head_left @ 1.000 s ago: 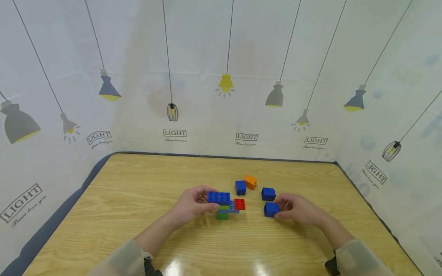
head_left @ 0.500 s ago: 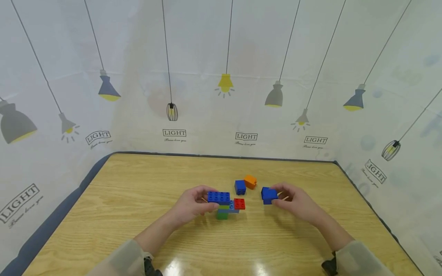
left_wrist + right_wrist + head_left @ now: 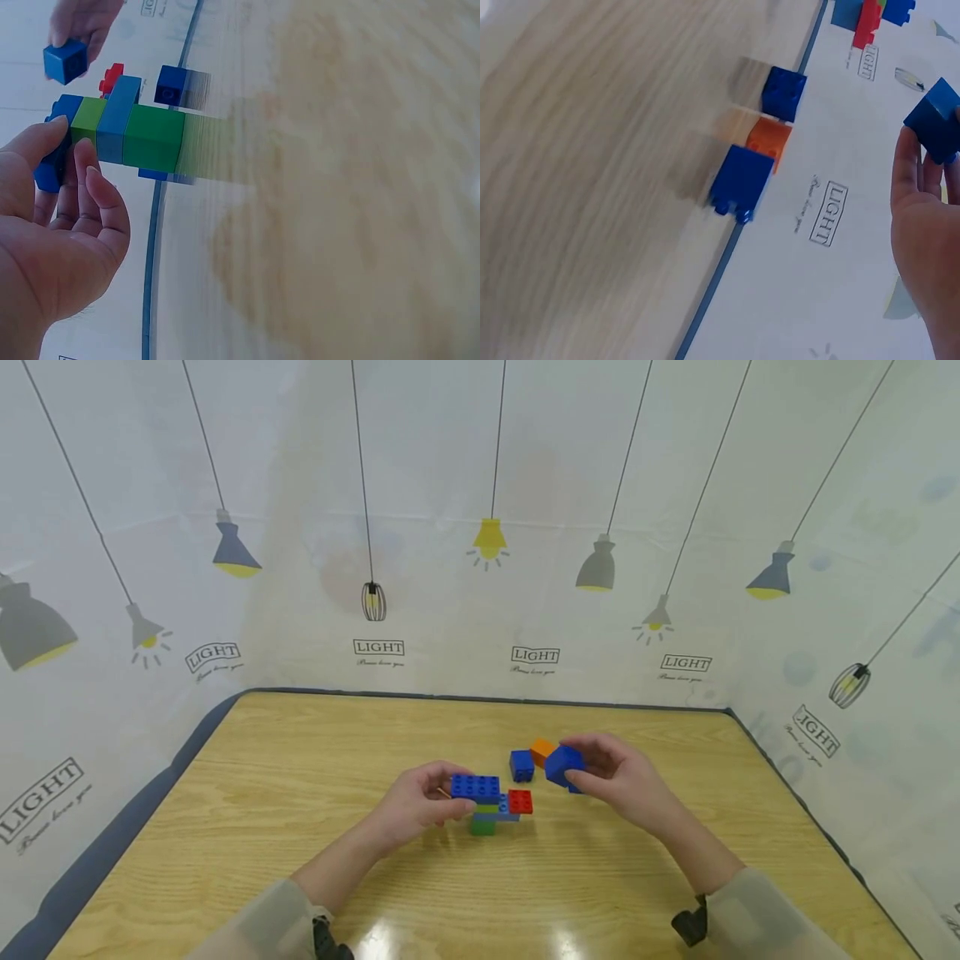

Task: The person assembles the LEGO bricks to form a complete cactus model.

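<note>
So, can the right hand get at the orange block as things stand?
Probably not directly: the right hand is near the orange block but grips a blue block. It would likely have to set that down first, though nothing appears to lie on the orange one.

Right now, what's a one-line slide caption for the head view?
Left hand grips a multicoloured block stack; right hand holds a blue block near an orange block.
</note>
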Motion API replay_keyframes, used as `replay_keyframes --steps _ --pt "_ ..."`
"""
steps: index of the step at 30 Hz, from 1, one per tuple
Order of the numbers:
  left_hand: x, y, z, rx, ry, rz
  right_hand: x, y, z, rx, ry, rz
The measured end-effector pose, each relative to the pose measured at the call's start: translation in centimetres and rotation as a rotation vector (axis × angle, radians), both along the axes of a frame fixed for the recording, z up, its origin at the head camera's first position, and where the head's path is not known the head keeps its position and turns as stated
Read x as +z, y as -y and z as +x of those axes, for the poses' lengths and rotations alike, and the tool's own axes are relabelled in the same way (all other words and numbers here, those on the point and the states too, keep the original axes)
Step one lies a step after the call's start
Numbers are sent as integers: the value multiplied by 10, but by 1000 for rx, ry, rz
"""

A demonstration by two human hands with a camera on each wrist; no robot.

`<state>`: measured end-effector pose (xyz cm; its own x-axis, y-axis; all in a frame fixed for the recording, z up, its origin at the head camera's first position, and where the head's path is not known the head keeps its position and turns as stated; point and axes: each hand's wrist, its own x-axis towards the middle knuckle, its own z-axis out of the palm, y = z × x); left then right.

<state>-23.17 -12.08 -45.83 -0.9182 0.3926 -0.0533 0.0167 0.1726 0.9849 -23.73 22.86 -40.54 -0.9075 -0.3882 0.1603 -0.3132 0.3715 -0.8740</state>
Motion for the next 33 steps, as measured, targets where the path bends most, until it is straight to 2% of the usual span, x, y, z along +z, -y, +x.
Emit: replay_keyframes --steps 8,15,25,33 --pt "0 1 0 0 1 -4 8 31 -3 45 -39 -32" --pt "0 2 0 -9 9 1 11 60 -5 125 -80 -59" --pt "0 3 0 -22 -9 14 10 103 -3 162 -84 3" --pt "-3 4 0 -38 -31 38 6 123 -5 214 -111 32"
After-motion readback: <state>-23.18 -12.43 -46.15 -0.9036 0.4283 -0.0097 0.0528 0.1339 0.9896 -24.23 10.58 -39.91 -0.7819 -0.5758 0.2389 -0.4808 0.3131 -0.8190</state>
